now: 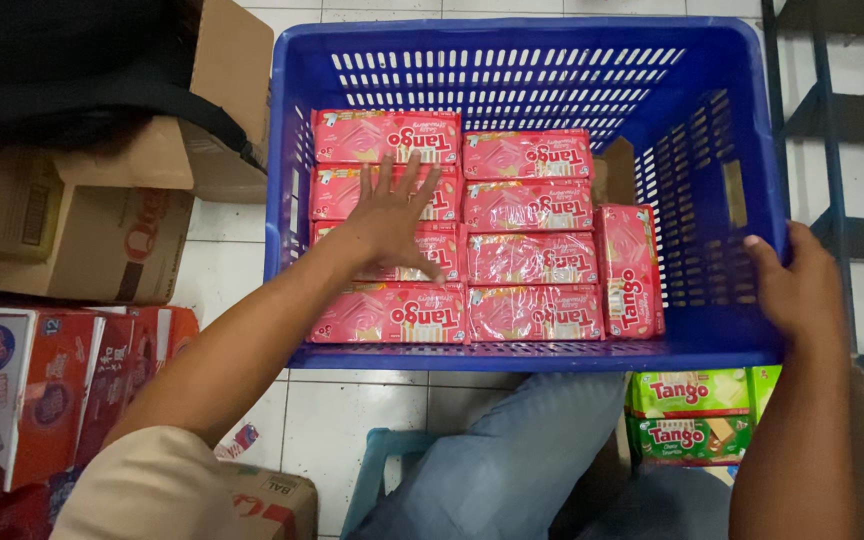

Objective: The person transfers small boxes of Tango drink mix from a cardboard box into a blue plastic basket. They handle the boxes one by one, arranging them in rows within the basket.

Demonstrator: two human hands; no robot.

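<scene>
while the right hand (802, 290) grips the blue plastic crate (522, 50) at its right wall, the left hand (392, 220) lies inside it, fingers spread wide, flat on the pink wafer packs (530, 205).

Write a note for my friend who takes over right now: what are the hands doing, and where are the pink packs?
Left hand: flat, fingers spread, pressing on the pink packs in the left column. It holds nothing.
Right hand: gripping the right rim of the blue crate.
Packs: two flat columns of four lie in the crate, plus one pack standing on edge at the right.
Done: the left part of the crate floor is covered.
Left: a gap stays open along the crate's right wall. Green packs sit on the floor outside, below the crate's right corner.
</scene>
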